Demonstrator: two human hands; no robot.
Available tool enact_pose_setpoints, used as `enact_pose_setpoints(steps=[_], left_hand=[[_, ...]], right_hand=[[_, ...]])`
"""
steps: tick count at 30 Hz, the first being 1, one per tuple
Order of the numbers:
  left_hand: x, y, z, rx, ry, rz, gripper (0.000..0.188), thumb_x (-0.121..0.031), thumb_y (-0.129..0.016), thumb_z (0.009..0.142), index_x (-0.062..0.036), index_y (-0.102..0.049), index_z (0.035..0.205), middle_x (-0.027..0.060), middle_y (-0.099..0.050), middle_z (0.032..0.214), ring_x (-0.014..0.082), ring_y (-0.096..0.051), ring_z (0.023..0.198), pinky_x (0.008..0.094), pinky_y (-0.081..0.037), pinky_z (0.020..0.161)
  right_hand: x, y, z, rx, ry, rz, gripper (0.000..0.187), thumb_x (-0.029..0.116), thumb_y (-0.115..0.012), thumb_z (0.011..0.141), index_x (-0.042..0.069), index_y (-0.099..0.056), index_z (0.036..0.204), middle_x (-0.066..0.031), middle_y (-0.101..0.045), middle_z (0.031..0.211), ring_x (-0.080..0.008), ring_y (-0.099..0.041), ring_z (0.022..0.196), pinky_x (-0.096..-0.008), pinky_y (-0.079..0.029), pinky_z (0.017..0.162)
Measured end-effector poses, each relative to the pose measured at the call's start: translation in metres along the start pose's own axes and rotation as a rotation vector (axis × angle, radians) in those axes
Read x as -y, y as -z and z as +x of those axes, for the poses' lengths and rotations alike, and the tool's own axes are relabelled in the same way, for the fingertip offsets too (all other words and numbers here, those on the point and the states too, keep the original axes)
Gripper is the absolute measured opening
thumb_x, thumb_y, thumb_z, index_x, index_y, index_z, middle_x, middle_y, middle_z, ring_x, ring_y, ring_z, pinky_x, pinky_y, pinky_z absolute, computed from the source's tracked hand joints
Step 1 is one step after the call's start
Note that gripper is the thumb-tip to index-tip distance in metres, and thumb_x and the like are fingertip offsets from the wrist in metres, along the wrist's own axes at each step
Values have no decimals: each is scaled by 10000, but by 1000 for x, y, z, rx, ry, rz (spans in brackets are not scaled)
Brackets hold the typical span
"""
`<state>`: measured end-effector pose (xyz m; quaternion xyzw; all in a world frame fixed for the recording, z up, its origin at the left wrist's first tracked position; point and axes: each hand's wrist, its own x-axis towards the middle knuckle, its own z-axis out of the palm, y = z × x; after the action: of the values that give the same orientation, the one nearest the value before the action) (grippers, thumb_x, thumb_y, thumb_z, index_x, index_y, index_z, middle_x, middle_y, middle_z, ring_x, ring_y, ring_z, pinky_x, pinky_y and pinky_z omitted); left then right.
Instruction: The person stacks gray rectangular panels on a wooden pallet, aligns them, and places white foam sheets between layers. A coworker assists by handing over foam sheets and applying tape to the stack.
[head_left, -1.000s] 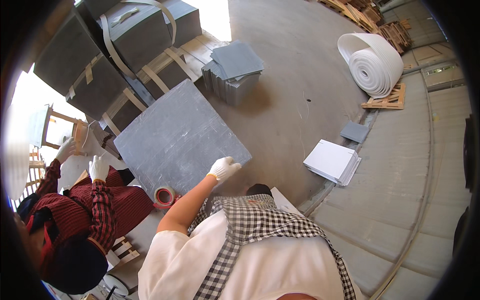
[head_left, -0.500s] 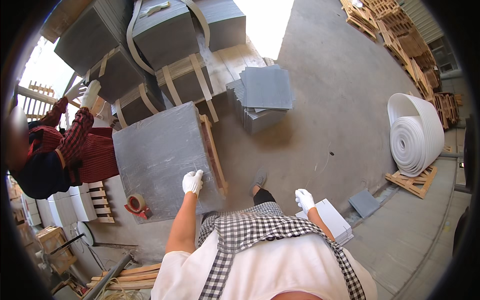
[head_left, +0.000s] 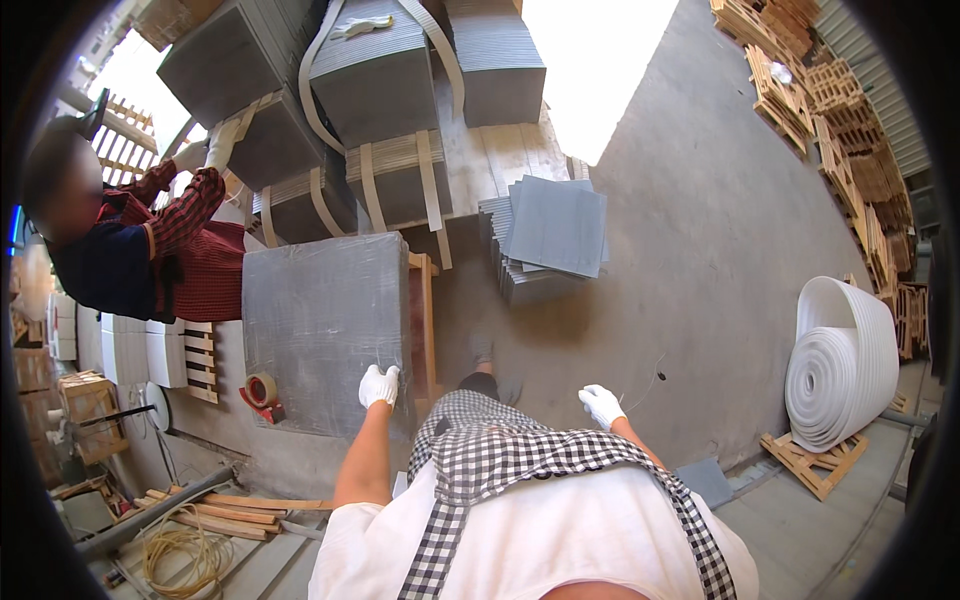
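My left hand [head_left: 378,387], in a white glove, is over the right part of a large grey wrapped slab-like block [head_left: 325,310]. Its fingers are loosely bent and apart, holding nothing; I cannot tell whether it touches the surface. My right hand [head_left: 602,406], also gloved, hangs over the concrete floor with fingers loosely extended and nothing visible in it. A red tape dispenser [head_left: 262,397] with a tan roll lies at the block's near left corner. Ahead stands a stack of grey square sheets [head_left: 556,228], its upper sheets turned unevenly.
A co-worker in a plaid sleeve [head_left: 185,215] works at strapped stacks of grey slabs [head_left: 375,65] at far left. A big white foam roll [head_left: 840,375] stands on a small pallet at right. Wooden pallets [head_left: 855,150] line the far right; planks [head_left: 235,515] lie near left.
My view has shifted, so the block and sheet stack sit lower and the foam roll lies nearer. My legs have stepped. Both hands remain free, with the right hand turned slightly inward.
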<state>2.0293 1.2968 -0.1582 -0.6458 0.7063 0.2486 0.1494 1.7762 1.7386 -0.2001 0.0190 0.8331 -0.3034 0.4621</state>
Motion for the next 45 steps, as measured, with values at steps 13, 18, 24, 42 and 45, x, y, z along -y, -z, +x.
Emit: enact_pose_setpoints(steps=[13, 18, 24, 42, 45], left_hand=[[-174, 30, 59, 521, -356, 167, 427, -388, -619, 872, 21, -714, 950, 164, -710, 813, 256, -696, 709, 377, -543, 683], [-252, 16, 62, 415, -430, -317, 475, -422, -606, 855, 32, -706, 950, 225, -707, 907, 335, -684, 896, 408, -515, 825], [-280, 10, 44, 401, -387, -246, 458, -414, -613, 838, 18, -716, 949, 205, -711, 943, 322, -675, 918, 393, -511, 835], [-309, 11, 109, 435, -298, -422, 497, -471, -591, 838, -1, -707, 949, 234, -695, 985, 379, -660, 958, 437, -501, 853], [-334, 30, 144, 365, -329, -532, 442, -413, -617, 866, 10, -708, 955, 205, -709, 953, 317, -672, 928, 394, -505, 836]], right_hand=[[46, 76, 67, -126, -170, 270, 351, 310, -654, 922, 50, -652, 1157, -7, -633, 836, -87, -560, 648, -262, -422, 491], [33, 96, 123, -7, -20, -140, 479, 390, -654, 896, 7, -674, 1183, -128, -722, 1055, -213, -672, 928, -350, -529, 827], [132, 157, 179, 23, -34, 20, 381, 321, -655, 919, 50, -657, 1186, -34, -657, 853, -111, -577, 631, -275, -451, 520], [593, 76, 262, -176, 1056, -656, 508, 365, -653, 891, 90, -553, 1306, -163, -633, 1163, -343, -605, 1085, -446, -495, 906], [722, 19, 257, -324, 1433, -752, 534, 312, -700, 842, 92, -544, 1304, -132, -631, 1114, -343, -601, 1023, -444, -510, 857]])
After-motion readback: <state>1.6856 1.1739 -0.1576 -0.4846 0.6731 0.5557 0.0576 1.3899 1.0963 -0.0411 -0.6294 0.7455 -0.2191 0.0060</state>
